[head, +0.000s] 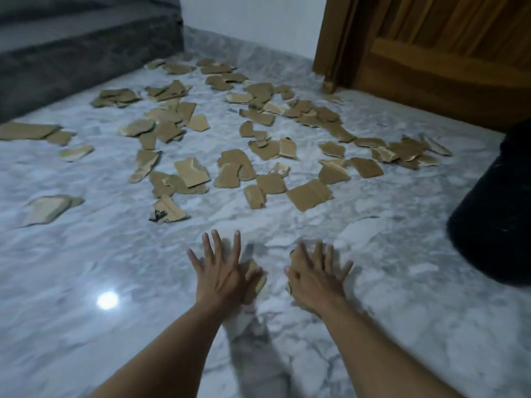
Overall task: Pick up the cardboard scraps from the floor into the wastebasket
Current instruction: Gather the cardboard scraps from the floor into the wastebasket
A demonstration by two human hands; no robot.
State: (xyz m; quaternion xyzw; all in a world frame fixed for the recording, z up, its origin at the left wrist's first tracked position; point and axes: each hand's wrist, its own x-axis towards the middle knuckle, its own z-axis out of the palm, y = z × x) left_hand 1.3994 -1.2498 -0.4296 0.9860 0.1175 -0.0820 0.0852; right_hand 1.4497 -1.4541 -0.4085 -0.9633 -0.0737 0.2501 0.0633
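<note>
Pressing splayed left hand (pixel 221 271) and right hand (pixel 316 275) flat on probably light, stiff cardboard scraps (pixel 309 195); likely easiest pinching curled edges.

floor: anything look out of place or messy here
Yes. Torn cardboard scraps litter the marble floor, from the grey step across to the wooden door. The dark wastebasket stands at the right edge. The left hand and right hand each press flat on a scrap.
</note>
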